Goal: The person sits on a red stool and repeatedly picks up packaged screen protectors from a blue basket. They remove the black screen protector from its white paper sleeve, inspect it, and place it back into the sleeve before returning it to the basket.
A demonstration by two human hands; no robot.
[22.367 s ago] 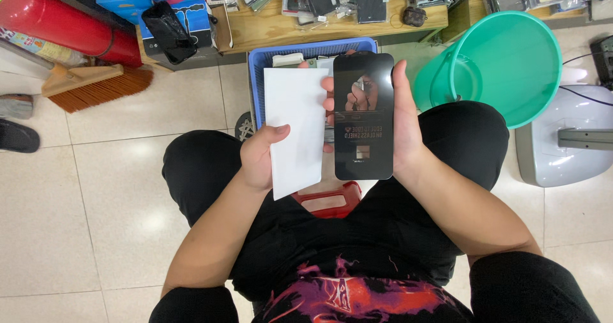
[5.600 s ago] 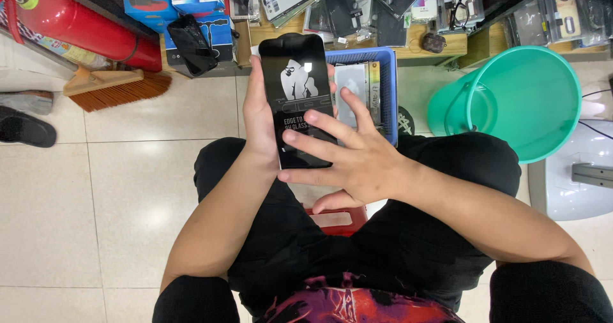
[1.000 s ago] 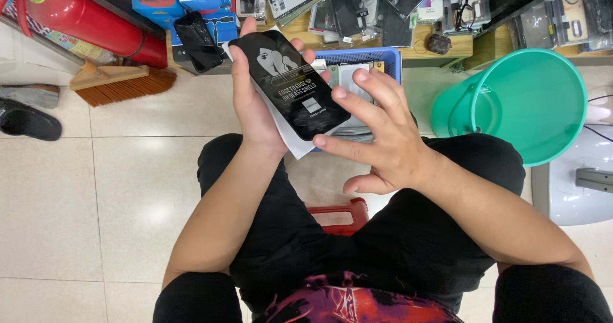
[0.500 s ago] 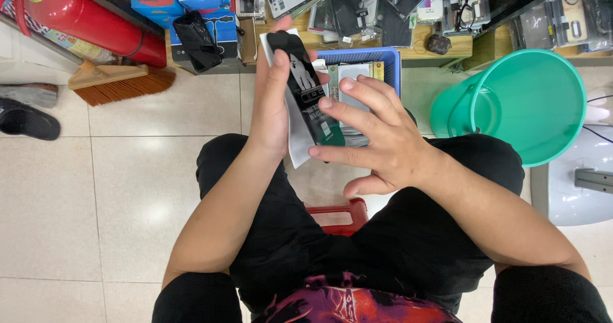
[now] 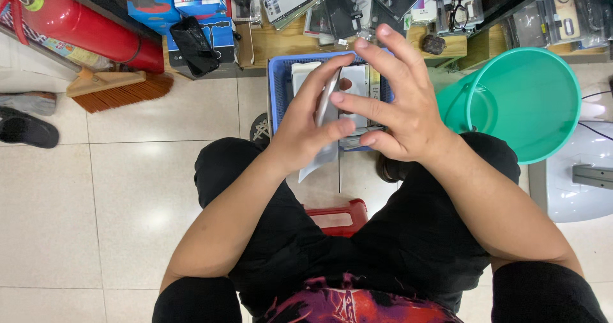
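Grey-white flat sleeve, thin card or plastic pack (image 5: 325,115), is being held edge-on to the camera, so its face is not showing. Left hand (image 5: 305,131) is grasping it: fingers wrapping the far edge, thumb pressing across the near side, wrist bent slightly inward, forearm running up from the lower left over the left knee. Lower end of the sleeve is sticking out below the palm, tilted down-left.

Right hand (image 5: 396,109) is sitting just beside it, fingers spread and extended, not clenched. Index and middle fingertips are touching the sleeve's upper part near the left fingertips; thumb is tucking in toward the left thumb. Cannot tell whether the right hand is pinching the sleeve or only resting on it. Right forearm is coming in from the lower right across the right thigh.

Both hands are hovering above a blue plastic mesh basket (image 5: 276,93) standing on the tiled floor (image 5: 128,189), with more flat packs lying in it. Teal plastic bucket (image 5: 530,99) is sitting to the right of the basket. Red plastic stool (image 5: 338,216) is showing between the person's legs. Red fire extinguisher (image 5: 83,29) is lying at upper left, with a wooden brush with orange bristles (image 5: 118,87) just below it.
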